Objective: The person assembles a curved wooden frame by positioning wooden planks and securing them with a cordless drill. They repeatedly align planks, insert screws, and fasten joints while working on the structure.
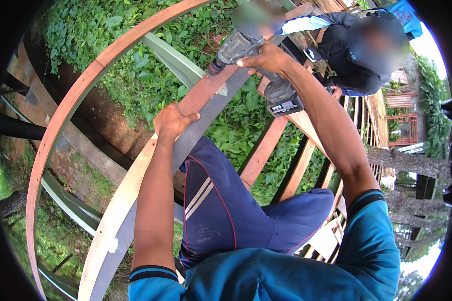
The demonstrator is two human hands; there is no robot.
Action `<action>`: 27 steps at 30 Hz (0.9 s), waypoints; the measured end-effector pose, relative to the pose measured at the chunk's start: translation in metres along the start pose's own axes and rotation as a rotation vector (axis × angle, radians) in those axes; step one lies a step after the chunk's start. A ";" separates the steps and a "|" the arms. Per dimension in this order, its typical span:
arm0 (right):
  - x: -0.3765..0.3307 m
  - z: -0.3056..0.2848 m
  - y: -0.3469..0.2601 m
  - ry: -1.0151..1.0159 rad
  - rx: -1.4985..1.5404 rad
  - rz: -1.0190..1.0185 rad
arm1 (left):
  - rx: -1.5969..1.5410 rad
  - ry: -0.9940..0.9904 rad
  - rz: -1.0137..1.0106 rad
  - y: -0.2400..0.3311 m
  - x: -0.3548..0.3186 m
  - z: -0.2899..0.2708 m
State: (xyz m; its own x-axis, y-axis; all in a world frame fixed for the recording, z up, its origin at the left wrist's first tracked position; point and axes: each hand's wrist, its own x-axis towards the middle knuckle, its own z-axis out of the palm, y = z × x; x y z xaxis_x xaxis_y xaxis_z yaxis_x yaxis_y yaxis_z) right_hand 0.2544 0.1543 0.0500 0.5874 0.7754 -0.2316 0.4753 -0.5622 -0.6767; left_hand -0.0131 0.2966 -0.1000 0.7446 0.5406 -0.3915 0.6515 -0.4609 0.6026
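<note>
My right hand [271, 58] is closed around the grip of a grey cordless drill [233, 49], whose battery hangs below my wrist. The drill's dark chuck points down at the far part of a reddish wooden board [202, 94]; whether a bit enters the wood is too small to tell. My left hand [173, 121] grips the near end of that board. It lies along a grey curved beam [198, 133], and a pale wooden strip [116, 210] runs on from it toward me.
A curved wooden rail [74, 91] on green metal supports [172, 56] sweeps round the left. Open joists [266, 150] with leafy plants beneath lie to the right. A co-worker in dark clothes [336, 52] crouches at the far right, one arm reaching near the drill.
</note>
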 end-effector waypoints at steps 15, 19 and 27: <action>-0.051 0.025 -0.003 0.013 0.137 0.251 | 0.061 0.135 0.042 0.011 -0.007 0.006; -0.087 0.052 0.015 0.127 0.437 0.246 | 0.026 0.090 0.040 0.008 -0.005 0.008; -0.189 0.092 0.041 0.436 0.999 0.265 | 0.036 0.122 0.065 0.001 0.001 0.017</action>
State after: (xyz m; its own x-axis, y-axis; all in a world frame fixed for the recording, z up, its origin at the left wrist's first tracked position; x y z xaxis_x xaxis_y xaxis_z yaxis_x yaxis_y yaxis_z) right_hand 0.1031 0.0111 0.0014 0.8641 0.3884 -0.3200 -0.3229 -0.0599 -0.9445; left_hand -0.0092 0.2853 -0.1117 0.7636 0.5893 -0.2638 0.6090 -0.5216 0.5975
